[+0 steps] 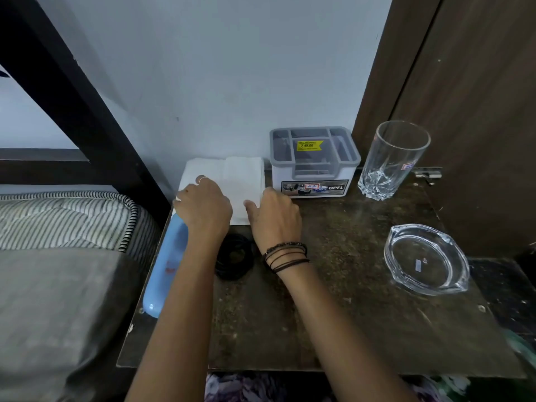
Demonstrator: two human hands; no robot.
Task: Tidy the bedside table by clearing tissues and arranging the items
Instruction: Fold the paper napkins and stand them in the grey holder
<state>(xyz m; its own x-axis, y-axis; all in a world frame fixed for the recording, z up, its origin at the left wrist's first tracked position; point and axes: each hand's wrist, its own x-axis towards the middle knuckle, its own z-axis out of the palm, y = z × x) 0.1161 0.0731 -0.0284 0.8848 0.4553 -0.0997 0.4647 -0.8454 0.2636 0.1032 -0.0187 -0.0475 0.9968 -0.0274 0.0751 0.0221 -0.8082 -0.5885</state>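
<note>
A flat stack of white tissues [240, 181] lies at the back left of the dark bedside table [348, 300], against the wall. My left hand [203, 207] rests on the stack's left part with its fingers bent over the near edge. My right hand [275, 219] touches the stack's right near edge, thumb pointing left onto the tissue. A blue case [165, 265] lies along the table's left edge, partly under my left forearm. A coil of black cable [233, 256] sits between my wrists.
A grey and white organiser box [314, 163] stands right of the tissues. A tall clear glass [391, 161] stands at the back right, and a glass ashtray [426, 259] sits nearer. A striped mattress [63, 219] borders the left; a wooden door [464, 97] stands on the right.
</note>
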